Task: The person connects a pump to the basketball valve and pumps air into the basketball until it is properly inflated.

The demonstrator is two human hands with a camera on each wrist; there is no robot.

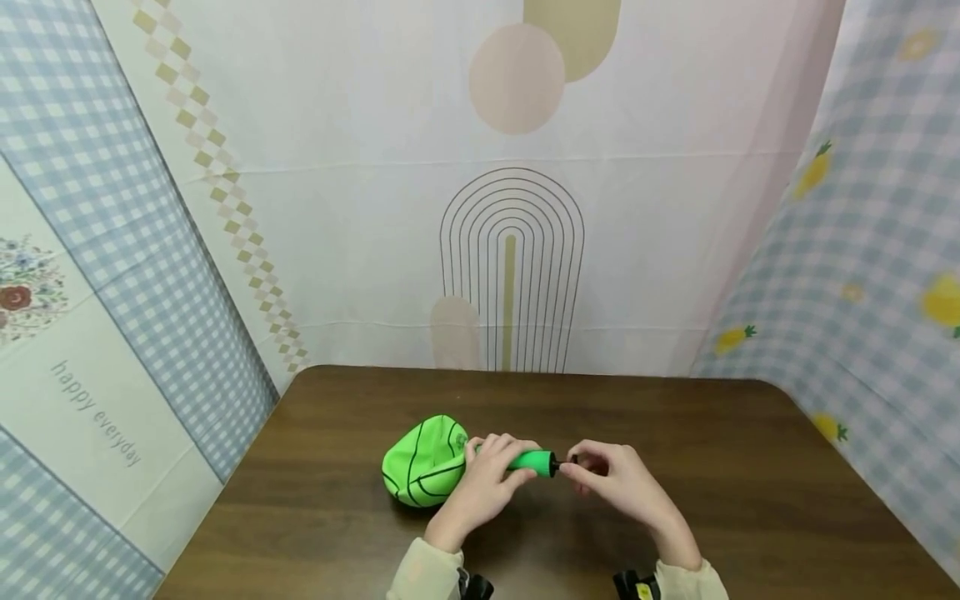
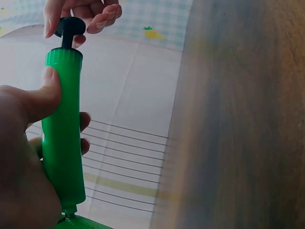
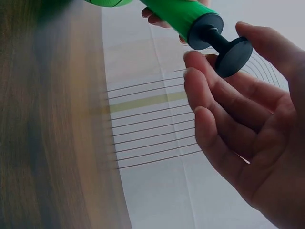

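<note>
A half-deflated lime-green ball (image 1: 422,465) with black lines lies on the table, its side dented. My left hand (image 1: 486,477) grips the green barrel of a small hand pump (image 1: 536,462) just right of the ball. In the left wrist view the thumb lies along the barrel (image 2: 66,124), and the pump's narrow end meets the green ball at the bottom. My right hand (image 1: 621,479) is at the pump's other end, thumb and fingers curled about the black plunger handle (image 3: 234,56). A short length of black rod shows between handle and barrel.
A dark brown wooden table (image 1: 337,550) with rounded far corners lies under the hands. Behind it hangs a pale patterned cloth (image 1: 360,250). Blue checked cloths flank it at left (image 1: 112,167) and right (image 1: 885,225).
</note>
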